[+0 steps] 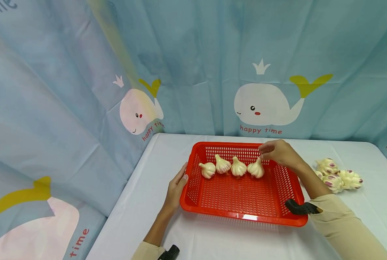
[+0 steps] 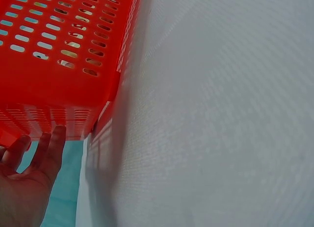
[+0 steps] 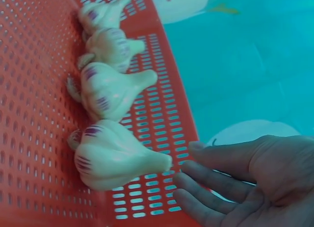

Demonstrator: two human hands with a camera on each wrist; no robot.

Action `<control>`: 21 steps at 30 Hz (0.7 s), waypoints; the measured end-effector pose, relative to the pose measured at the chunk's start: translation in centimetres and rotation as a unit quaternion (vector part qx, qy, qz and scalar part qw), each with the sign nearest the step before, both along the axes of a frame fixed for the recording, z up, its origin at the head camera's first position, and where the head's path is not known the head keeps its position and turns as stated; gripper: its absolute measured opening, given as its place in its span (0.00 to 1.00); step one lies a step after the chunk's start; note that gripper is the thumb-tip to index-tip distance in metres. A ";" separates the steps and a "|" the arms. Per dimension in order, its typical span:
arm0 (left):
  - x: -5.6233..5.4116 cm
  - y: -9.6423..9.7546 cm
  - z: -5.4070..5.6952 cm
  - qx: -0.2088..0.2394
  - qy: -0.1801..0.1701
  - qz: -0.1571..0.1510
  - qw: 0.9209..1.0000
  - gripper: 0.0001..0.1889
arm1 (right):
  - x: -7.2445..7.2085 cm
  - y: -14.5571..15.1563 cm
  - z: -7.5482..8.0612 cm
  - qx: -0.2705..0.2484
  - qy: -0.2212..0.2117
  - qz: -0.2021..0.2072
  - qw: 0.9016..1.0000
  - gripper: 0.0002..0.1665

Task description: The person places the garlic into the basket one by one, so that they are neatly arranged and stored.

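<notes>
Several garlic bulbs (image 1: 239,168), cream with purple streaks, stand in a row along the far side of a red plastic basket (image 1: 239,215). My right hand (image 1: 279,154) hovers over the basket's far right part, fingers loosely extended. In the right wrist view its fingertips (image 3: 184,182) are right by the stem of the nearest garlic bulb (image 3: 110,156), with nothing between thumb and fingers. On the basket's left side rests my left hand (image 1: 175,189). The left wrist view shows its fairly straight fingers (image 2: 55,143) against the outer wall of the basket (image 2: 54,85).
More garlic bulbs (image 1: 334,182) lie in a cluster on the white tablecloth (image 1: 141,213), right of the basket and beyond my right forearm. A blue curtain (image 1: 200,104) with whale prints hangs behind and left of the table. Black straps sit at both wrists.
</notes>
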State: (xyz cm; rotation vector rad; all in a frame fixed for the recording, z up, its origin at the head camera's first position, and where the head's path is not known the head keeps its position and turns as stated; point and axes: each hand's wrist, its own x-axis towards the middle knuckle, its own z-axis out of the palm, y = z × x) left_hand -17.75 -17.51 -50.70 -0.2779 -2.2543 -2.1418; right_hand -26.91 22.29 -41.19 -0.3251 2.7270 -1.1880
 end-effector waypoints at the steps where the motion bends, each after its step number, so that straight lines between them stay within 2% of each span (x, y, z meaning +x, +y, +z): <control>1: 0.0 0.0 0.0 0.000 -0.001 0.001 1.000 0.28 | 0.1 0.1 0.1 -0.002 0.004 -0.001 1.000 0.22; 11: -0.1 0.0 -0.1 -0.002 0.004 0.002 1.000 0.28 | 1.6 1.5 1.8 -0.023 0.006 -0.016 1.000 0.28; 15: 0.0 0.0 -0.1 -0.001 0.002 0.002 1.000 0.28 | 2.4 2.4 2.1 -0.034 0.005 -0.030 0.999 0.29; 21: 0.0 0.0 -0.1 -0.001 0.002 -0.001 1.000 0.29 | 3.7 3.8 2.3 -0.040 0.026 -0.048 0.998 0.30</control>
